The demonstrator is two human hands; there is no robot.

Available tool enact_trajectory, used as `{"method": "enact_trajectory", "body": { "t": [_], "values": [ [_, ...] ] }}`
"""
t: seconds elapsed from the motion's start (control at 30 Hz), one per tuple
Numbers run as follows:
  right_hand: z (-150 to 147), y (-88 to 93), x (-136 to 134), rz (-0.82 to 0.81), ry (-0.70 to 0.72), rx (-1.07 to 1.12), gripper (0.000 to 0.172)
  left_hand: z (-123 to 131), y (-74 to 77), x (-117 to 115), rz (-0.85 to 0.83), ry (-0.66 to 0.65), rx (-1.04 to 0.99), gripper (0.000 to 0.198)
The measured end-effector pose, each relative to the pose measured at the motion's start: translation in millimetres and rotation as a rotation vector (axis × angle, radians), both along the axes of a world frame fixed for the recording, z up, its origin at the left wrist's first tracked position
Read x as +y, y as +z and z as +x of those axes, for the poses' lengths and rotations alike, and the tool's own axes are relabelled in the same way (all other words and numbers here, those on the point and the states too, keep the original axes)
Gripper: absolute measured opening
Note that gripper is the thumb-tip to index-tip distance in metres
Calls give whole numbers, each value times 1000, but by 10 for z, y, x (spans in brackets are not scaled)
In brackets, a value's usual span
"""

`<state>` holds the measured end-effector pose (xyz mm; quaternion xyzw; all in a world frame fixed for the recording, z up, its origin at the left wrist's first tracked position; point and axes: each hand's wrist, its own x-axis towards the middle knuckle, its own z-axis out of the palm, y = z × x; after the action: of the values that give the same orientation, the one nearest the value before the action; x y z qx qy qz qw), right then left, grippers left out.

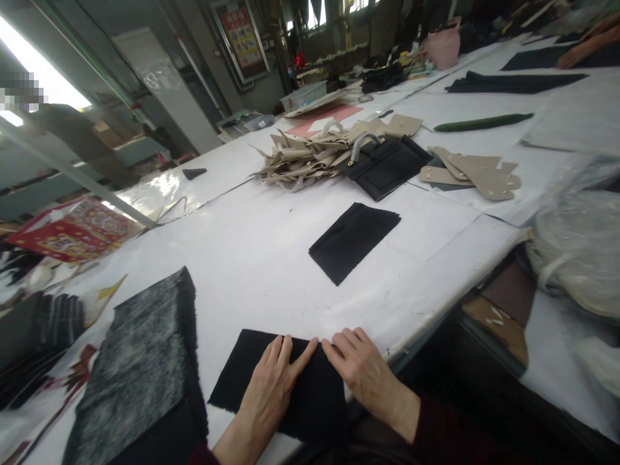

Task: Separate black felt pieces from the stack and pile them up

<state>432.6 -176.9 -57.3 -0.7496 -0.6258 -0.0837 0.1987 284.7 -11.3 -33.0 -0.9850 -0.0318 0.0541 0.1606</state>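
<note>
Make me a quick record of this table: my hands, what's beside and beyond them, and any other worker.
Left hand: resting on a black cloth
Right hand: fingertips at that cloth's far edge, near the left thumb
Left side: grey-and-black cloth stack
Just beyond: second black cloth, lying apart on the white table
Farther back: black handbag beside a beige pile
Upper right: green cucumber; another person's hand on dark cloth

A bag-making workshop here, long white worktable [242, 258], beige cut pieces [300, 158] heaped on it, black handbag [387, 168] on it too, black cloth [317, 400] at its near edge, noticeboard [241, 42] beyond it.
</note>
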Motion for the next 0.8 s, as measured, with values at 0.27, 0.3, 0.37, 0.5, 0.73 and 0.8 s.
{"method": "enact_trajectory", "body": {
  "t": [0.27,0.3,0.37,0.5,0.73,0.8],
  "values": [
    [-10,-22,-48,12,-39,14,32,-6,-33,-1,14,-10,4,95],
    [-10,-30,-52,18,-42,12,32,-6,-38,0,18,-15,2,96],
    [-9,-43,-60,27,-47,12,31,-6,-44,2,23,-21,0,96],
    [-13,-46,-78,41,-56,45,29,-9,-45,-2,30,-16,-4,95],
    [12,-42,-195,15,-63,139,30,-10,-27,-1,30,-11,-14,96],
    [33,-22,-252,19,-61,159,29,2,-14,-6,27,-9,-8,97]
  ]
}}
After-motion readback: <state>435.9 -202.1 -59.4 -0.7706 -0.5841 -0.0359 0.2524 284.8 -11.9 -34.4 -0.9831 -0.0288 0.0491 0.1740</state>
